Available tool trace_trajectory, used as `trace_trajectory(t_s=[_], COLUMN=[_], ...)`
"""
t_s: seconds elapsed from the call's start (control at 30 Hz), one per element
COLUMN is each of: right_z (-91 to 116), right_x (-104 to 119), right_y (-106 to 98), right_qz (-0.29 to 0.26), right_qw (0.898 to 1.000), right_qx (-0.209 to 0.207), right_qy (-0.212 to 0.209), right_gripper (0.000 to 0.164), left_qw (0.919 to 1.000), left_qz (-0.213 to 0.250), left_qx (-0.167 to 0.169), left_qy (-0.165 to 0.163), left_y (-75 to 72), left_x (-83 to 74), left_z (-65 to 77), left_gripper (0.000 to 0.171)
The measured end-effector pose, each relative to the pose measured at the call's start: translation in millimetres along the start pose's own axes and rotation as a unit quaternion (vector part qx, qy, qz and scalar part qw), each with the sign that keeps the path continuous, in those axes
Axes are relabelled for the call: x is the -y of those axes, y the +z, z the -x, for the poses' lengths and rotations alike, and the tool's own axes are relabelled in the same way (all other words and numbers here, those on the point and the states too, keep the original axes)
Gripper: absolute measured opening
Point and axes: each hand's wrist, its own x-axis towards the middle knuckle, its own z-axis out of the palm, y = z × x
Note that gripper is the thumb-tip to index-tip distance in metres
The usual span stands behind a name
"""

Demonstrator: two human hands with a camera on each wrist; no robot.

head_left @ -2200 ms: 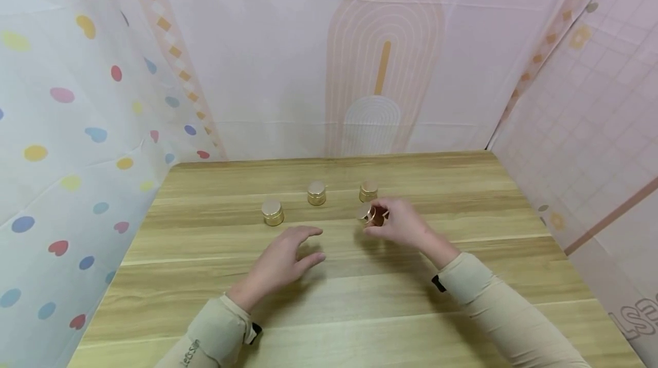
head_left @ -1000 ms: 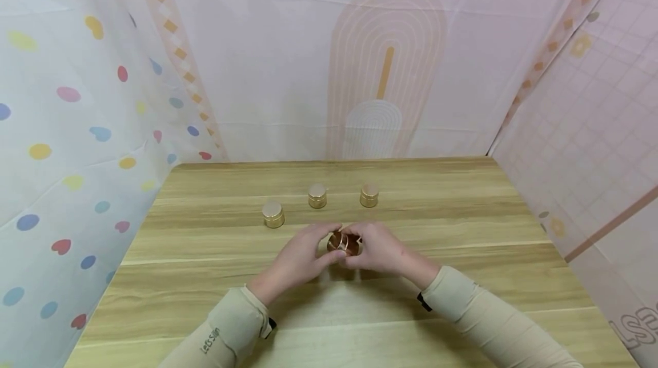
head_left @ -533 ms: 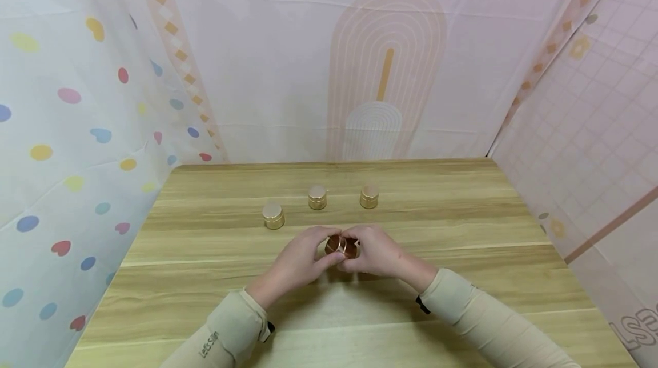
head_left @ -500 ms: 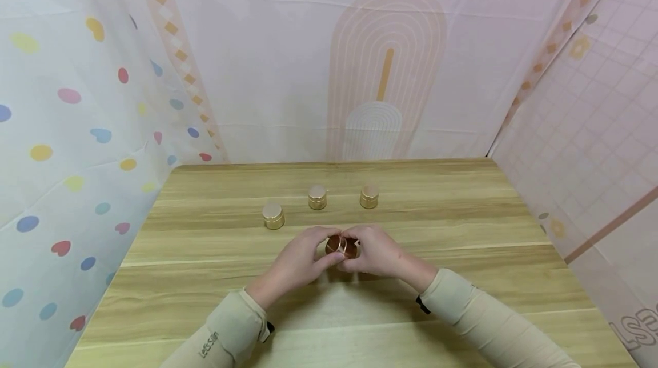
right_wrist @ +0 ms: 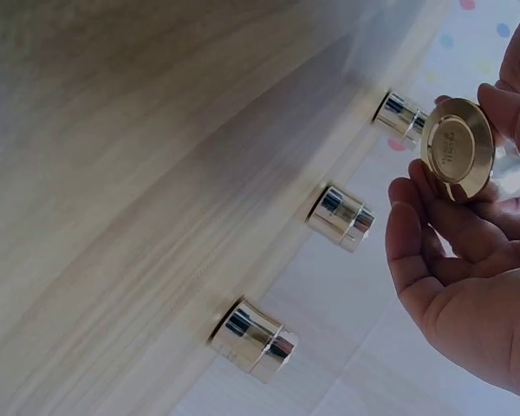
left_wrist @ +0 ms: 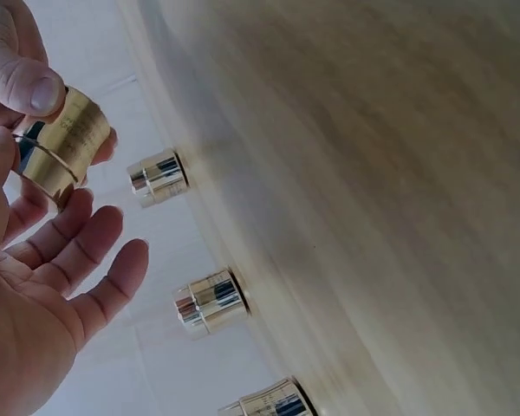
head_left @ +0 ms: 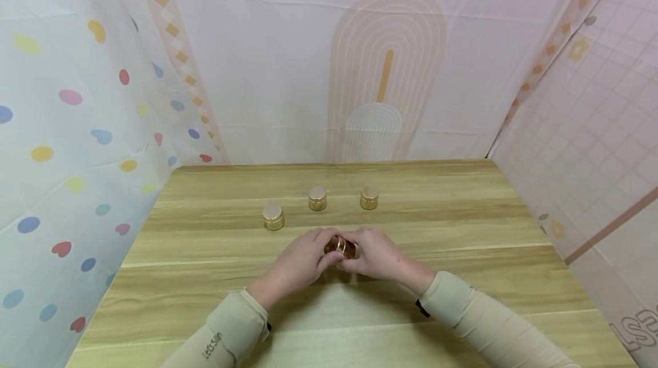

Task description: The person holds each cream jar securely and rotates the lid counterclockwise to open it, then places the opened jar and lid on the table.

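Observation:
Over the middle of the table, I hold a small shiny gold jar [head_left: 347,248] on its side between both hands. My left hand [head_left: 298,261] grips its left end with thumb and index finger; in the left wrist view the other fingers [left_wrist: 117,282] are spread. My right hand [head_left: 379,254] pinches the other end between thumb and fingers. A groove rings the jar [left_wrist: 68,143] near one end. Facing the right wrist camera is its round flat base [right_wrist: 458,149] with raised marks too small to read. Fingers hide part of the jar's side.
Beyond my hands, three similar gold jars stand upright: a left one [head_left: 273,218], a middle one [head_left: 317,199] and a right one [head_left: 369,198]. The wooden table [head_left: 437,196] meets a patterned cloth wall [head_left: 267,71] at its back edge.
My right hand has brought the jar leftward and nearer from below the right standing jar. My left hand, earlier apart and holding nothing, now grips its other end. Lately the hands have shifted only slightly.

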Motion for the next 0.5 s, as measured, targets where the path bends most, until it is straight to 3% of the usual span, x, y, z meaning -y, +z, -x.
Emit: trace_trajectory(t_s=[0.17, 0.4, 0.5], right_z=[1.8, 0.8, 0.1], right_x=[0.7, 3.5, 6.2], right_y=[0.4, 2.9, 3.2], right_qz=[0.019, 0.046, 0.063], right_qw=[0.999, 0.996, 0.994], right_qx=[-0.024, -0.058, -0.072], right_qy=[-0.015, -0.044, -0.056], right_gripper=[0.041, 0.025, 0.026], left_qw=[0.9998, 0.9988, 0.9983], left_qz=[0.017, 0.046, 0.057], left_qx=[-0.006, -0.012, -0.011], left_qy=[0.005, 0.011, 0.005], left_y=[0.3, 1.1, 1.9], left_x=[-0.8, -0.8, -0.4], left_z=[-0.4, -1.8, -2.2], left_gripper=[0.038, 0.036, 0.033])
